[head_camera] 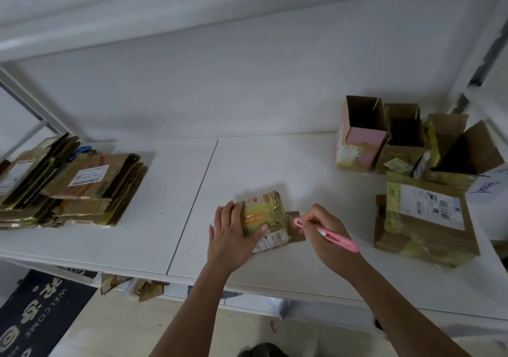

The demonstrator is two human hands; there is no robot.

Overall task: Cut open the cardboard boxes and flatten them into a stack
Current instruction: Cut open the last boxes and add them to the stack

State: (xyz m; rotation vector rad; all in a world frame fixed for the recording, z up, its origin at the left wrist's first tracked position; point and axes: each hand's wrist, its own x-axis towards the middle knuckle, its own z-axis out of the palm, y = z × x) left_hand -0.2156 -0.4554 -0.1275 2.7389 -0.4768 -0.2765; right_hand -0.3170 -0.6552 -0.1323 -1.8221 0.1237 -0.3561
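A small cardboard box (268, 213) wrapped in yellow tape lies on the white table (275, 164) near its front edge. My left hand (233, 235) presses flat on the box's left side, thumb laid across its front. My right hand (325, 235) grips a pink utility knife (327, 233) like a pen, with its tip at the box's right end beside a loose brown flap. A stack of flattened boxes (71, 183) lies at the left of the table.
Several opened upright boxes (384, 136) stand at the back right. A larger taped box with a shipping label (423, 219) lies at the right front. Cardboard scraps (132, 285) and a dark welcome mat (35, 310) are on the floor below the table.
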